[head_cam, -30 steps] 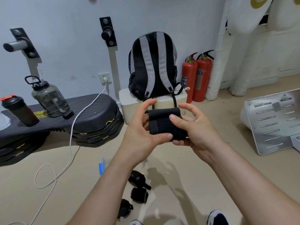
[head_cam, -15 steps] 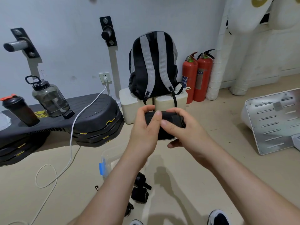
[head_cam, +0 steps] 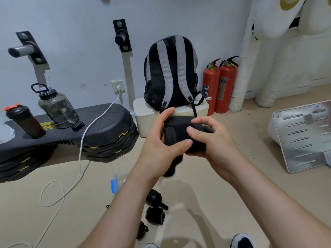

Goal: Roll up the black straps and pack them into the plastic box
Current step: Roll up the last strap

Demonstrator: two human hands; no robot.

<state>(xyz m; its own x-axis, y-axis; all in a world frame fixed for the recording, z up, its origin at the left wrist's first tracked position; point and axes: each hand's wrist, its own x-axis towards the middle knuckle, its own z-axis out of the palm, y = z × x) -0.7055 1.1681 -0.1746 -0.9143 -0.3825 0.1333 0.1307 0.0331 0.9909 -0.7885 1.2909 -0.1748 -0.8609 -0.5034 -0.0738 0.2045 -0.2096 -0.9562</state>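
Observation:
I hold a black strap, mostly rolled into a thick bundle, at chest height in the middle of the view. My left hand grips its left end, thumb across the front. My right hand grips the right side, thumb on top of the roll. A loose tail of the strap hangs below my left palm. On the floor beneath my left forearm stands the clear plastic box with a blue clip, partly hidden. Three rolled black straps lie on the floor beside it.
Stacked black step platforms at left carry two bottles, and a white cable trails over the floor. A backpack sits on a white box by the wall, beside two fire extinguishers. A metal panel lies right.
The roll has turned in my hands and grown tighter. My left thumb has come back across its front, and a loose tail now hangs below my left palm.

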